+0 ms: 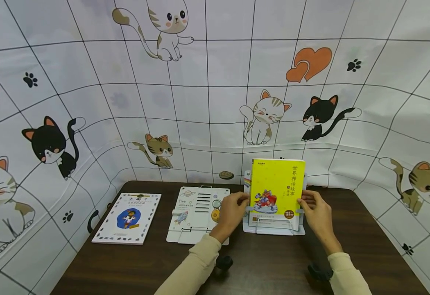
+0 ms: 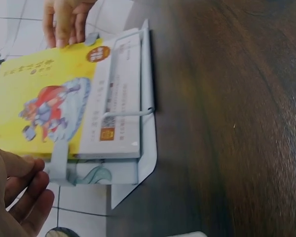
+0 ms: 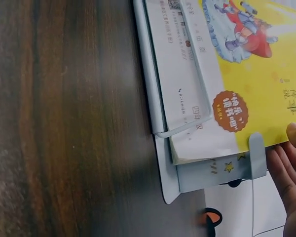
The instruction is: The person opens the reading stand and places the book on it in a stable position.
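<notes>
A yellow book with an illustrated cover stands leaning back on a white book stand, kept by a wire rest and side clips. My right hand pinches its right edge, thumb on the cover and fingers behind, as the right wrist view shows next to the right clip. At the left side, my left hand has bent fingers beside the left clip. The left thumb and forefinger come close together there; whether they grip the book, the stand's edge or nothing is unclear.
A second white stand, printed "Tiny universe", lies folded left of the yellow book. Farther left a white book with a blue round picture lies on the dark wooden table. Behind the table hangs a cat-patterned cloth.
</notes>
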A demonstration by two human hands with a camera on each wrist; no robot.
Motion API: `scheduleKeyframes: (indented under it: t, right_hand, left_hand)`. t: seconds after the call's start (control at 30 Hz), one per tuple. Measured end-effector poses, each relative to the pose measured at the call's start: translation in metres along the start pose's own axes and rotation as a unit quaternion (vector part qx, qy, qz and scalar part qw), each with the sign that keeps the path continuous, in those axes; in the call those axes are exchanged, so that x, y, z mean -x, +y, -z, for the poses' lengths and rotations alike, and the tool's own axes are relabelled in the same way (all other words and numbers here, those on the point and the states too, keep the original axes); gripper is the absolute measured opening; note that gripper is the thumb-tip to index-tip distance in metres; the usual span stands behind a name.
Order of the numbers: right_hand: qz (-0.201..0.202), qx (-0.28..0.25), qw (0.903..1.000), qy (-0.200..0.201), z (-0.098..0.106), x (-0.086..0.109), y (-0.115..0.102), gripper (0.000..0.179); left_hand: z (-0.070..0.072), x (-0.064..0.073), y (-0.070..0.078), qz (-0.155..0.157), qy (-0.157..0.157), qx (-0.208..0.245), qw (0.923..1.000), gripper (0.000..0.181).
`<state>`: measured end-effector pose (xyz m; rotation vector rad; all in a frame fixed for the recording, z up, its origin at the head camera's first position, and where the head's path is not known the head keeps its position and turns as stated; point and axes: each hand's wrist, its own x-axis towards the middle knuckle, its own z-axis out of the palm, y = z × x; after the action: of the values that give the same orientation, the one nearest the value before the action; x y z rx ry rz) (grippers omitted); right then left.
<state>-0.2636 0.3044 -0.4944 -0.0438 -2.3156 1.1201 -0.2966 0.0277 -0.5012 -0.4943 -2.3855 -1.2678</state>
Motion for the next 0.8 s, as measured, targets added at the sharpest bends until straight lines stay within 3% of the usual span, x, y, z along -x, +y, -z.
scheduleKeyframes:
  t: [0.23, 0.3, 0.53, 0.8]
  right_hand:
    - [0.035, -0.043, 0.994, 0.094, 0.001, 0.009, -0.016, 0.02]
    - [0.051, -0.061, 0.9921, 0.097, -0.003, 0.014, -0.024, 0.016]
    - [0.075, -0.099, 0.9922, 0.013, -0.031, 0.034, -0.056, 0.006]
    - [0.046, -0.144, 0.9835, -0.099, -0.07, 0.062, -0.088, 0.007]
  left_hand:
    - [0.027, 0.0, -0.007, 0.01, 0.001, 0.042, 0.9991, 0.013]
    - [0.037, 0.001, -0.011, 0.012, 0.007, 0.039, 0.9991, 0.012]
    - [0.075, 0.013, -0.028, 0.035, 0.013, 0.041, 0.9985, 0.01]
    - [0.116, 0.032, -0.054, 0.048, 0.033, 0.029, 0.9979, 0.009]
